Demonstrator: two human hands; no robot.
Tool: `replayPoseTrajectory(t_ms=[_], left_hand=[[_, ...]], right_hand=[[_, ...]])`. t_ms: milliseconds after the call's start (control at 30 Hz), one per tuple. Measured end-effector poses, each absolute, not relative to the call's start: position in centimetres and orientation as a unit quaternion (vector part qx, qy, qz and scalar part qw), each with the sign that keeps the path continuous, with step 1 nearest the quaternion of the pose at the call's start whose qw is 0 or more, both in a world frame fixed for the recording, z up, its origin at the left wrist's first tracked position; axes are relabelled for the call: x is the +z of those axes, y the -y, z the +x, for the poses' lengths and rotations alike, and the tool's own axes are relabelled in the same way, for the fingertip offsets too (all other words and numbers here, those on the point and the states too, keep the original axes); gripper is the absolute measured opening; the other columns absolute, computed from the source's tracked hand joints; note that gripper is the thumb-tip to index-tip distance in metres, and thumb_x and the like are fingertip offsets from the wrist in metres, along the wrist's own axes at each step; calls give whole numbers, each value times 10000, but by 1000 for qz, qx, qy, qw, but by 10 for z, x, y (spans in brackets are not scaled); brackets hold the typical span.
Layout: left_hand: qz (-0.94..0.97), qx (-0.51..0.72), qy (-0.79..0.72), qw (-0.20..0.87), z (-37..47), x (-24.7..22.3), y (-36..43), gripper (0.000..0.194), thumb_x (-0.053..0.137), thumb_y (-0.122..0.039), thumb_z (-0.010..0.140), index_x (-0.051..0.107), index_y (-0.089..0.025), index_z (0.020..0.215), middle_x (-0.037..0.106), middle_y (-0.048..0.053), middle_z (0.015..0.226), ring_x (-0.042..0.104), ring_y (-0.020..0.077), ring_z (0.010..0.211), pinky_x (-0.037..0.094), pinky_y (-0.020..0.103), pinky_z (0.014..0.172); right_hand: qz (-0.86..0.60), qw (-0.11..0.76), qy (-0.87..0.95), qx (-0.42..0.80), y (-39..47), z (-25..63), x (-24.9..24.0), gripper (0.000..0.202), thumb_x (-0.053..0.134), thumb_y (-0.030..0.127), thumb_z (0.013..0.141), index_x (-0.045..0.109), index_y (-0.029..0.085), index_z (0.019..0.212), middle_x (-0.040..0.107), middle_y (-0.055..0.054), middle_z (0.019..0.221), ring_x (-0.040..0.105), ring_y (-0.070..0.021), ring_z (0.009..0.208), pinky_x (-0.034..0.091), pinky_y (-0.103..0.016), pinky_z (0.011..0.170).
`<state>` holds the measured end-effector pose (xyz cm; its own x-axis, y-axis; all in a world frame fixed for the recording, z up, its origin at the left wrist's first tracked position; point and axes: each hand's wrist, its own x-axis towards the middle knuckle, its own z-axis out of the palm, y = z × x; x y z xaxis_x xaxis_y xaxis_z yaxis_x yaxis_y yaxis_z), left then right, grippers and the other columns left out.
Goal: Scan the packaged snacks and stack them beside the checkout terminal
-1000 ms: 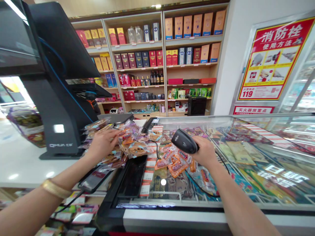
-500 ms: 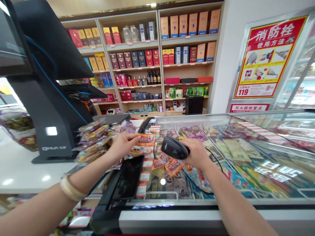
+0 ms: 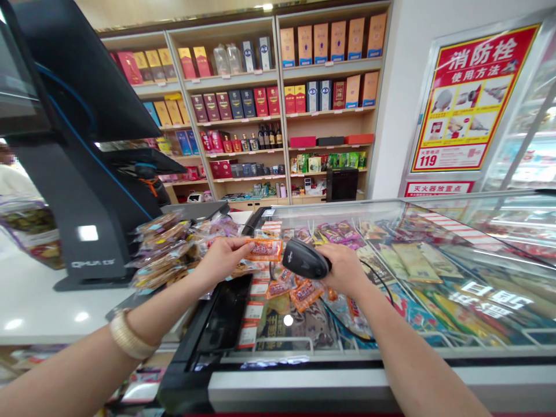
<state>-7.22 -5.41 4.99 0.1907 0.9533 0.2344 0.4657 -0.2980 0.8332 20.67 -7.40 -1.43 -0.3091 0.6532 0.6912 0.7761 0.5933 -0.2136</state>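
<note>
Between thumb and fingers my left hand [image 3: 223,259] pinches the end of an orange snack packet [image 3: 264,249], held flat above the freezer's left edge. My right hand [image 3: 345,267] is wrapped round the handle of a black barcode scanner [image 3: 306,259], whose head points left, close to the packet's right end. Several more orange packets [image 3: 305,293] lie on the glass beneath the scanner, beside its black cable [image 3: 347,335]. A pile of clear-wrapped brown snacks [image 3: 160,255] sits left of my left hand. The black phone [image 3: 225,315] lies below the held packet.
A dark register stand [image 3: 99,231] rises from the white counter [image 3: 65,313] at left. The glass-topped freezer [image 3: 330,385] spans the front and right. Shelves of boxes and bottles [image 3: 282,72] stand behind. At the far left edge, part of a person [image 3: 15,179] shows.
My left hand has moved slightly right with the orange packet, bringing it nearer the scanner head. The scanner has shifted slightly left. Part of a person has come into view at far left.
</note>
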Motion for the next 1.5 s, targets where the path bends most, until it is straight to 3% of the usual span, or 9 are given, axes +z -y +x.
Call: replayPoseTrajectory(t_ms=[300,433,533,633,833,967,1167,1333,1500], left_hand=[[708,369,-474,371,-29,28,52,391,573,-478,765,749,-131,800,740,43,771,643,196,702,498,314,707],[761,317,-441,354,0,9,44,362,507,-327,800,722,-148,1029,745,42,874,667,198,764,524,324,758],[810,316,-449,204,-6,4,41,445,545,-272,784,650,-173,1204,709,86,1107,672,219,917,515,357,870],[840,295,-454,33,-36,10,37,448,540,-259,807,623,-197,1243,650,100,1229,618,238,1098,459,384,981],[763,105,-600,-215,-102,42,22,415,518,-335,843,627,-206,1222,609,130,1274,603,314,1097,454,435,930],[735,-24,-653,-183,-117,54,13,337,501,-359,841,688,-177,1055,667,152,1147,661,283,962,488,363,813],[745,-16,-645,-169,-123,62,12,413,366,-334,908,736,-155,952,732,161,981,684,274,923,477,320,791],[714,143,-676,-113,-137,75,13,401,423,-349,861,767,-165,953,759,100,840,685,251,785,476,279,714],[677,362,-637,74,-133,72,17,370,608,-504,723,778,-178,771,709,18,628,608,203,615,433,251,571]], right_hand=[[-452,474,735,-176,66,225,-20,251,662,398,738,669,192,882,705,-74,802,640,-221,732,432,-293,659],[-456,480,726,-186,64,229,-22,244,634,356,733,666,193,913,713,-80,836,649,-232,754,459,-308,679],[-453,476,730,-189,63,229,-22,224,632,338,725,662,187,887,706,-77,805,648,-231,729,459,-308,664],[-452,476,730,-192,64,228,-21,215,634,328,718,664,187,878,708,-76,797,651,-234,728,455,-306,654],[-449,472,736,-183,65,226,-21,230,640,305,706,676,187,900,723,-80,841,660,-234,753,462,-308,667],[-449,469,739,-179,64,225,-21,237,633,317,717,678,188,911,730,-82,863,667,-236,769,471,-311,675],[-446,473,739,-178,64,225,-22,240,638,324,718,680,188,911,735,-81,875,668,-235,776,474,-310,682],[-444,472,743,-168,65,223,-20,222,625,308,721,681,191,900,721,-75,838,659,-227,767,464,-306,685],[-436,455,761,-156,70,218,-14,250,645,375,746,688,200,920,706,-73,792,651,-219,739,445,-294,656]])
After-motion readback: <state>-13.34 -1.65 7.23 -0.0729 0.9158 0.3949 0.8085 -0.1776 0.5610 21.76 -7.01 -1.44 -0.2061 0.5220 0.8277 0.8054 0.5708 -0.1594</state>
